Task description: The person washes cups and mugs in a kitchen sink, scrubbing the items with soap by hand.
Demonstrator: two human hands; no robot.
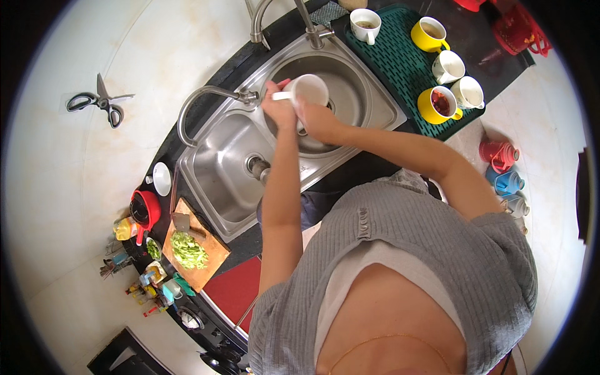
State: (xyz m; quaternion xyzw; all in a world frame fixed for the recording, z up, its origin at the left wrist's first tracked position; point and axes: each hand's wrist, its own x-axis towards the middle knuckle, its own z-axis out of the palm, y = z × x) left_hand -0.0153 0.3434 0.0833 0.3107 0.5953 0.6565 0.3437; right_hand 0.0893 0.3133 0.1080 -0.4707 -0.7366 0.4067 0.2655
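Both of my hands are on a white mug (309, 88) held above the round basin (349, 75) of a stainless steel double sink. My left hand (277, 107) grips it on the left, around the handle side, with fingertips showing behind. From the near side, my right hand (318, 121) presses against the mug, its fingers blurred and overlapping the wall. The mug's mouth tilts up toward me. Below my hands, part of the basin's drain is hidden. On the left, the squarer basin (220, 173) has a curved tap (187, 105) over it.
A green draining tray (398, 61) holds several mugs, including a yellow mug (433, 105) with red contents. Left of the sink lie a wooden cutting board (206, 276), chopped green vegetables (187, 251) and a cleaver (182, 221). A second tap (313, 28) rises behind the round basin.
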